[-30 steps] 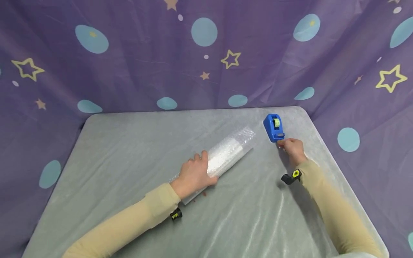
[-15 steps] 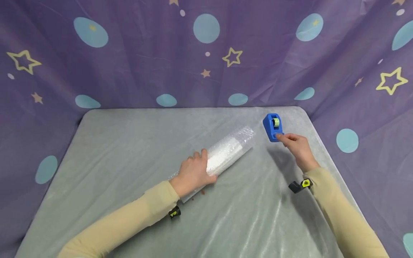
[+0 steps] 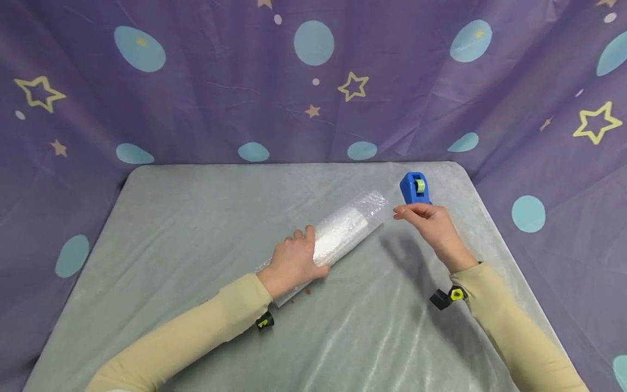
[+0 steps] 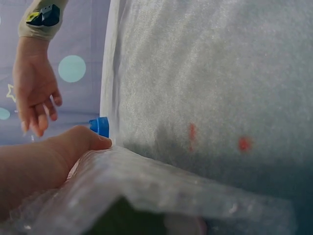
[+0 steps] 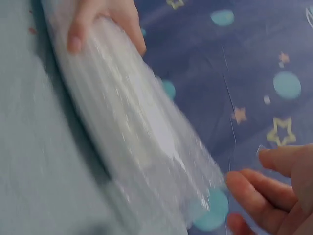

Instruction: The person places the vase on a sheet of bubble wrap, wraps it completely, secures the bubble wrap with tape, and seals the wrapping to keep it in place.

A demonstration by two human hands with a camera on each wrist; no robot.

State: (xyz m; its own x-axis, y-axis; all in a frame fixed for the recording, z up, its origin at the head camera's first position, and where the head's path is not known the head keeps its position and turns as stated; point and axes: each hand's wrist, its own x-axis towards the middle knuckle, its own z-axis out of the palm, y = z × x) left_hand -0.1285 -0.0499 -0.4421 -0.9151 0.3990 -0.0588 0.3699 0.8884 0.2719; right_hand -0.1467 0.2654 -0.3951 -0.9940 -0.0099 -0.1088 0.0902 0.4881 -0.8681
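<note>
A roll of clear bubble wrap (image 3: 343, 231) lies slantwise on the table, wrapped around something pale inside. My left hand (image 3: 294, 261) grips its near end, thumb on the front side and fingers over the top. Looking in from that end, the left wrist view shows something dark green (image 4: 129, 218) inside the wrap. My right hand (image 3: 431, 228) is raised past the roll's far end, thumb and forefinger pinching a small piece of clear tape (image 5: 260, 149). Just behind it stands a blue tape dispenser (image 3: 410, 188) with a yellowish roll in it, its front partly hidden by that hand.
A grey, shiny cloth covers the table (image 3: 196, 218). Purple curtains (image 3: 220, 98) with stars and dots hang along its back and sides. Small red marks (image 4: 244, 143) show on the cloth near the roll's close end.
My right hand has lifted from the dispenser's front and moved left towards the bubble wrap's far end, with the tape in its fingertips. The left hand and the roll have stayed in place.
</note>
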